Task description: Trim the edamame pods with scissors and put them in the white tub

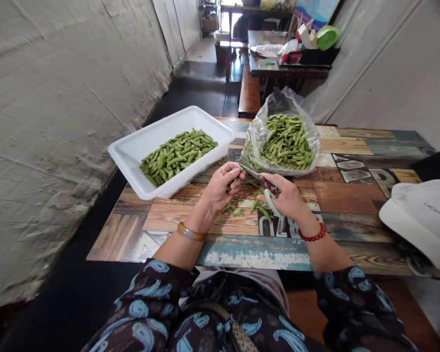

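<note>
My left hand (pixel 224 187) is closed around a green edamame pod (pixel 233 182), mostly hidden by the fingers. In my right hand (pixel 286 196) is a pair of scissors (pixel 272 201) with pale green handles, its blades pointing left at the pod's tip. Loose pods (pixel 264 212) and small trimmings (pixel 237 212) lie on the table beneath my hands. To the left, a white plastic tub (pixel 132 146) holds a heap of edamame pods (pixel 179 155). A clear plastic bag (pixel 255 132), its mouth open, stands behind my right hand with more pods (pixel 288 139) inside.
The patchwork-patterned table (pixel 352 198) bears a white cap (pixel 420 212) at the right. Beyond it are a wooden bench (pixel 250 93) and another table (pixel 258 68) with a black tray of items. A rough pale wall (pixel 58 122) runs along the left.
</note>
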`<state>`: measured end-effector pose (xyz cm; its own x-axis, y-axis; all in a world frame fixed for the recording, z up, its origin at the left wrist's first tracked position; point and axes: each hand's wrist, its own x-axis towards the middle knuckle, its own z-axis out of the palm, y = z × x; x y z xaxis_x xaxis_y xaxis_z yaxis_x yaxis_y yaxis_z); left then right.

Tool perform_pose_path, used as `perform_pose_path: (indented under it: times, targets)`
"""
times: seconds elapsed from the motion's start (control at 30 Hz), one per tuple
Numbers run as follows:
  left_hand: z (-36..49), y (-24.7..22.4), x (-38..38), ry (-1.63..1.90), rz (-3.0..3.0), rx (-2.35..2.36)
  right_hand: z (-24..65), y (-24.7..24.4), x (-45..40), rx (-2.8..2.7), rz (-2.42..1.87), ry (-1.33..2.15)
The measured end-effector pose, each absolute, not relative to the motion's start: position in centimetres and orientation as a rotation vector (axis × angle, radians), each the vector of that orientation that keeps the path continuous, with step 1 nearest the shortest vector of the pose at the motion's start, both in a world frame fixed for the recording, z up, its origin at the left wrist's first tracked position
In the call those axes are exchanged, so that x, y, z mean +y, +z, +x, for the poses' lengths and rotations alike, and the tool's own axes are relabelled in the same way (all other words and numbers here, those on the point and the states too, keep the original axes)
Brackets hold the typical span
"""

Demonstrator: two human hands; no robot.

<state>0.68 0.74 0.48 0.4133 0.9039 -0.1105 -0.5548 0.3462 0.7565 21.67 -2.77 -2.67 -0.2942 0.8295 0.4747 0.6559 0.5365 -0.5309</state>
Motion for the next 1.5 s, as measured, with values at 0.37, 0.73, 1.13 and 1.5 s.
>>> perform_pose_path:
  times: [0.37, 0.73, 1.13, 1.5]
  targets:
    - [1.2, 0.1, 0.4, 0.984, 0.707, 0.546, 21.4, -2.8, -2.7, -2.072, -1.153, 0.298]
    - [1.2, 0.2, 0.4, 1.012, 0.723, 0.582, 21.3, -3.3, -2.9, -2.041, -1.165, 0.292]
    - [0.6, 0.4, 1.0, 1.06, 0.791, 0.726, 21.7, -3.8, -2.2, -1.914, -1.232, 0.313]
    - [0.9, -0.2, 0.5, 1.076, 1.078, 0.876, 21.7, -3.0, -2.6, -2.03, -1.185, 0.346]
